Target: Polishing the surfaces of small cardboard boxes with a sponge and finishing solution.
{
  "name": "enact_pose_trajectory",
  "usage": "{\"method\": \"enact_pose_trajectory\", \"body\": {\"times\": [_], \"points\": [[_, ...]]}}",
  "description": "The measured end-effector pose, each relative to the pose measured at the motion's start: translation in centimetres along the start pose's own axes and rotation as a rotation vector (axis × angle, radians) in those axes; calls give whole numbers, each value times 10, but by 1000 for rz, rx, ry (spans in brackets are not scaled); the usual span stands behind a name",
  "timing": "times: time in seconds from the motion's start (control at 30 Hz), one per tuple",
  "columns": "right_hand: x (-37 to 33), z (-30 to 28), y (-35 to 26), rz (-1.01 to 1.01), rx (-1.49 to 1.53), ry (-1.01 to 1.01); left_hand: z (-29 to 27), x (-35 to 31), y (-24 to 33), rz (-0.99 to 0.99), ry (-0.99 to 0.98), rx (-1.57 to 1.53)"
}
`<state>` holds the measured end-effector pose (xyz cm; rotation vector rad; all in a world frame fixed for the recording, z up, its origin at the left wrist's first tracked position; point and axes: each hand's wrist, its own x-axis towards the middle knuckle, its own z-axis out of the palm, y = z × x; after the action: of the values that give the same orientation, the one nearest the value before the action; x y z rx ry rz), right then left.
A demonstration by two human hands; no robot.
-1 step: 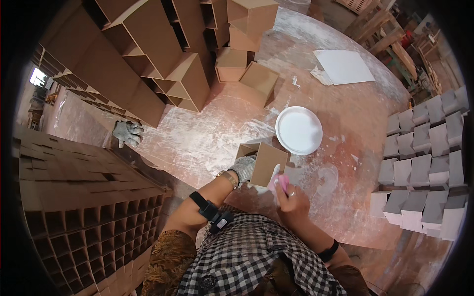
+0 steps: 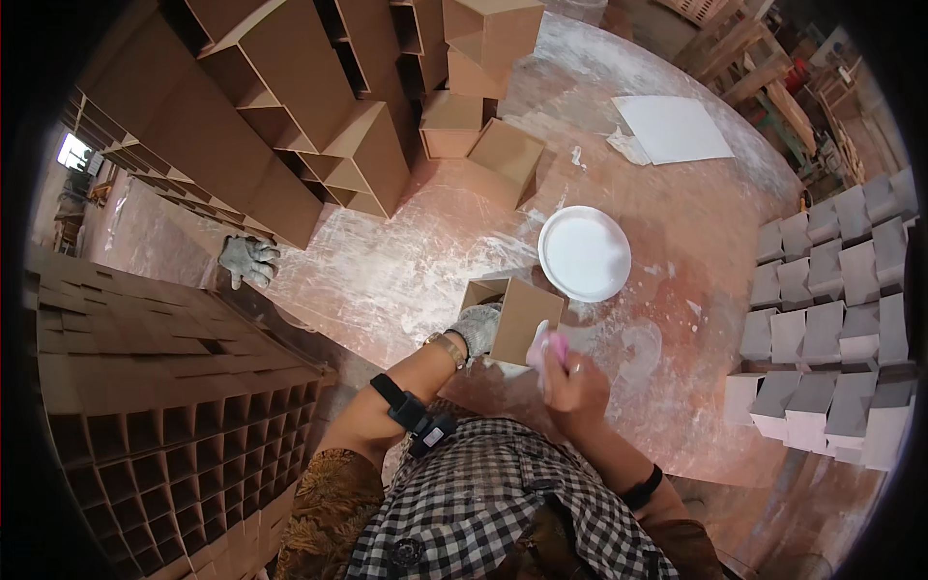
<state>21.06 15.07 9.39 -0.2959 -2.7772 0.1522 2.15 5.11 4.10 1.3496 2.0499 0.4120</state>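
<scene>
My left hand (image 2: pixel 477 331), in a grey knit glove, reaches into the open side of a small brown cardboard box (image 2: pixel 532 307) and grips it from within; most of its fingers are hidden inside. Bare, my right hand (image 2: pixel 580 389) pinches a soft pink pad (image 2: pixel 553 348), perhaps a sponge or folded cloth, close against the box's right face. A white wet smear (image 2: pixel 540 331) shows on that face beside the pad. Just beyond the box lies a round white dish (image 2: pixel 585 253) with white contents, apparently paint or glue.
Brown open boxes (image 2: pixel 372 164) are stacked high at the far left. A grid of cardboard cells (image 2: pixel 184 435) stands at near left, with a loose grey glove (image 2: pixel 249 261) beyond it. White-and-grey boxes (image 2: pixel 822 338) line the right. A white sheet (image 2: pixel 675 130) lies on the stained table (image 2: pixel 667 232).
My right hand and the pink pad have shifted very slightly on the box's right face. The box and my left hand stay in place.
</scene>
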Motion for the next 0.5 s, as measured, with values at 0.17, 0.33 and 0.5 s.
{"method": "enact_pose_trajectory", "body": {"times": [0.17, 0.33, 0.5], "points": [[71, 28, 35, 120, -36, 125, 5, 15, 0, -136, -66, -108], [-5, 9, 6, 89, 75, 2, 13, 10, -6, 2, 101, -31], [33, 18, 31, 95, 53, 79, 5, 10, 3, -79, 32, -106]]}}
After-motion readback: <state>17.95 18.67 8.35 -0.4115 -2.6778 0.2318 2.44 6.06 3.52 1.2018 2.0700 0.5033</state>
